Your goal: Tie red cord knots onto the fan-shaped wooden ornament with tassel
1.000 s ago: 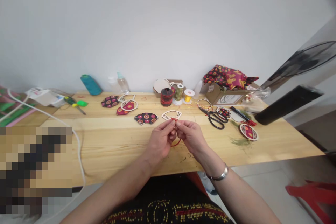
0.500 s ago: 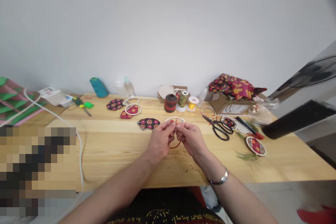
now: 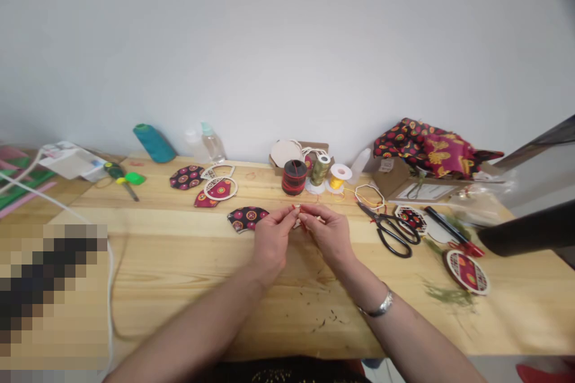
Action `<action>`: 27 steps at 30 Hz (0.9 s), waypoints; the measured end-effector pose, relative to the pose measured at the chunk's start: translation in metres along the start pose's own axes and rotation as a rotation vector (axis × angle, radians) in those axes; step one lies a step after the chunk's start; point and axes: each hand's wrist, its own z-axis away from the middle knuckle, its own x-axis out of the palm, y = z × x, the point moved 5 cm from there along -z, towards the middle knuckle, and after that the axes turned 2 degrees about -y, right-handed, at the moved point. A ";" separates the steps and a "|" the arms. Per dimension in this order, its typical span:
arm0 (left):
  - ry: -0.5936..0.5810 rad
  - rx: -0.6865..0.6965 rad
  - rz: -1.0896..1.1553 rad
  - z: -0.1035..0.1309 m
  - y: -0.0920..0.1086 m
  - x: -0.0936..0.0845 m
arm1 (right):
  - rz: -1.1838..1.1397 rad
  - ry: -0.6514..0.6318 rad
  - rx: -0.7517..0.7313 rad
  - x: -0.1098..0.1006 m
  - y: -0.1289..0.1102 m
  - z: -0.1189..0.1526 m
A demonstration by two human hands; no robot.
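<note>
My left hand (image 3: 273,238) and my right hand (image 3: 331,234) meet above the middle of the table, fingertips pinched together. Between them is a thin red cord (image 3: 294,207), of which only a short bit shows; the fingers hide the rest. Just left of my left hand lies a dark patterned fabric piece (image 3: 245,219), partly covered by it. Beyond the hands stand a red-and-black thread spool (image 3: 294,178), an olive thread spool (image 3: 320,170) and a yellow thread spool (image 3: 338,178). Black-handled scissors (image 3: 395,235) rest to the right of my right hand.
On the wooden table (image 3: 179,275) are cut fabric pieces with a pale round frame (image 3: 220,188), a teal thread cone (image 3: 155,143) and a pump bottle (image 3: 212,142). A cardboard box (image 3: 415,185) with patterned fabric (image 3: 431,146), a marker (image 3: 447,224) and a round ornament (image 3: 467,272) lie right.
The view has tilted and shifted slightly. Both hands stay together at the red cord; its hanging loop, visible below the fingers before, no longer shows clearly.
</note>
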 end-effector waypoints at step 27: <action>-0.199 -0.114 -0.059 0.011 -0.004 0.013 | -0.083 -0.160 0.041 -0.013 -0.007 -0.006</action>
